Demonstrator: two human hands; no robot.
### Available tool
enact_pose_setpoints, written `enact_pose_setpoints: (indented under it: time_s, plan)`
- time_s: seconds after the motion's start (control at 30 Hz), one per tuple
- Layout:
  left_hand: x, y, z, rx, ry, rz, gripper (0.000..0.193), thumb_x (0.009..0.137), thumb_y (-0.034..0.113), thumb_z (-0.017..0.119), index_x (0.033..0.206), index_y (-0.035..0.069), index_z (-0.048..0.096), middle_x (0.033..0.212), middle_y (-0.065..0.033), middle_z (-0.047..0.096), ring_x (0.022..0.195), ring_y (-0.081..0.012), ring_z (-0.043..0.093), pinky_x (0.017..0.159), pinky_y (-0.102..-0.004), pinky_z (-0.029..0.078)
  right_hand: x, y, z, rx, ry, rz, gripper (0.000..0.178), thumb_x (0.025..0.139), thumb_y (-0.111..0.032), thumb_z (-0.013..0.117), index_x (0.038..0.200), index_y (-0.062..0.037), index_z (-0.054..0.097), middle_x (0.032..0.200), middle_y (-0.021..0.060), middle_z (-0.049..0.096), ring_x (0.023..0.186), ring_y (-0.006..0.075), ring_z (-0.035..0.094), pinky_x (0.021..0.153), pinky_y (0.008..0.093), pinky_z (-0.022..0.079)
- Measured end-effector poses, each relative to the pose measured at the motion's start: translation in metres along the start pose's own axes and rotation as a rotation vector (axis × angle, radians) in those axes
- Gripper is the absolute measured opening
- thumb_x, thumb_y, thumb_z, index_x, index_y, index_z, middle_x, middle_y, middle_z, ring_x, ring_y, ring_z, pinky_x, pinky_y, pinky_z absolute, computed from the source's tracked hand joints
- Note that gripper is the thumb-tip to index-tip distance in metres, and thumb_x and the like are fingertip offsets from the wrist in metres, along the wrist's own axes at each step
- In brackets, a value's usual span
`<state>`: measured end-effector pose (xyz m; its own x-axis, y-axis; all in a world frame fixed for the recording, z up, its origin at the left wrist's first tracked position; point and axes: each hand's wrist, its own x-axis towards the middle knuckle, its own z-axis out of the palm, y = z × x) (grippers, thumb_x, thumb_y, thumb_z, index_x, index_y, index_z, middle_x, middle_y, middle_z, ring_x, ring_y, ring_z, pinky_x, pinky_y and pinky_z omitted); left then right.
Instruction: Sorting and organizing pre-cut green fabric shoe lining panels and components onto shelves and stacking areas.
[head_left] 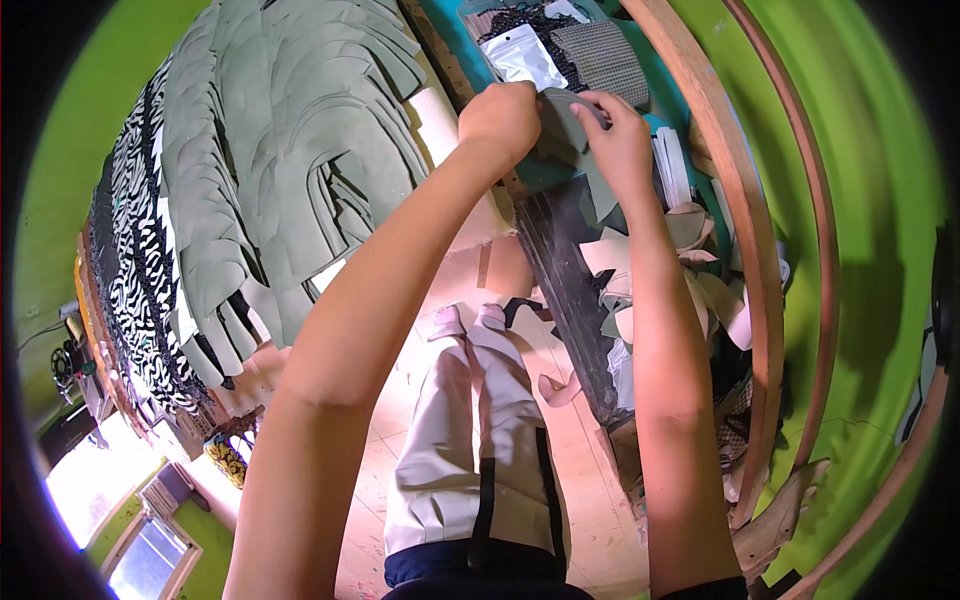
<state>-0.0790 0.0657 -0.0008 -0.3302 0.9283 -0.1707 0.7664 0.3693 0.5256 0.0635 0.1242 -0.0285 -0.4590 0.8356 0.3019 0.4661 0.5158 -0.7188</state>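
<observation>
Out in front of me, both hands are raised at the upper middle, above the shelf on the right. They hold a curved piece of grey sheet material (563, 118) between them. My left hand (502, 122) is closed like a fist at its left edge, with the fingertips hidden behind the back of the hand. Thumb and fingers of my right hand (618, 138) pinch the upper right edge of the same piece. A pointed grey-green flap (601, 197) hangs below my right hand; whether it belongs to the held piece I cannot tell.
Overlapping grey-green cut pieces (300, 110) cover the table on the left, beside zebra-patterned fabric (135, 250). A plastic bin (480, 12) with a white pouch (522, 58) and grey woven material (603, 62) stands beyond my hands. Beige scraps (690, 235) lie by a curved wooden rail (745, 170).
</observation>
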Motion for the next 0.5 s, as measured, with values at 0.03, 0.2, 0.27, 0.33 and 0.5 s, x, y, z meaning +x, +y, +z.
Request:
enact_pose_setpoints:
  time_s: [0.03,0.2,0.27,0.33,0.5]
  plan:
    - [0.001,0.001,-0.003,-0.021,0.012,0.019,0.023,0.083,0.021,0.052,0.099,0.007,0.061,0.086,-0.0182,0.063,0.083,-0.0344,0.060,0.076,-0.0413,0.046,0.001,-0.001,-0.001,-0.001,0.056,-0.021,0.016,0.076,-0.015,0.063,0.088,-0.0049,0.062,0.083,0.0113,0.062,0.073,0.0286,0.061,0.063,0.0343,0.047]
    - [-0.004,0.006,-0.011,-0.124,0.141,0.121,0.028,0.082,0.019,0.054,0.107,0.006,0.055,0.101,-0.0192,0.057,0.090,-0.0344,0.057,0.080,-0.0404,0.045,0.010,0.000,-0.010,-0.140,0.191,-0.068,0.018,0.080,-0.018,0.058,0.092,-0.0042,0.063,0.089,0.0138,0.061,0.079,0.0326,0.059,0.068,0.0360,0.047]
    - [-0.009,0.009,-0.013,-0.116,0.217,0.138,0.031,0.081,0.019,0.056,0.110,0.006,0.053,0.107,-0.0191,0.054,0.093,-0.0344,0.056,0.081,-0.0400,0.045,0.011,-0.002,-0.012,-0.112,0.189,-0.025,0.021,0.084,-0.019,0.054,0.091,-0.0019,0.063,0.089,0.0155,0.061,0.082,0.0297,0.059,0.073,0.0365,0.045]
    - [-0.011,0.010,-0.016,-0.100,0.130,0.154,0.035,0.080,0.019,0.057,0.113,0.007,0.051,0.115,-0.0181,0.047,0.097,-0.0345,0.054,0.083,-0.0397,0.044,0.013,-0.006,-0.015,0.232,0.023,0.369,0.023,0.086,-0.018,0.052,0.094,0.0013,0.061,0.094,0.0145,0.061,0.087,0.0245,0.059,0.079,0.0356,0.043]
    - [-0.010,0.006,-0.021,-0.312,-0.016,0.200,0.040,0.082,0.026,0.057,0.109,-0.003,0.054,0.099,-0.0191,0.062,0.091,-0.0304,0.061,0.080,-0.0347,0.047,0.014,-0.021,-0.021,1.089,-0.052,0.753,0.027,0.085,-0.018,0.053,0.103,0.0013,0.056,0.102,0.0097,0.060,0.093,0.0189,0.056,0.085,0.0305,0.040]
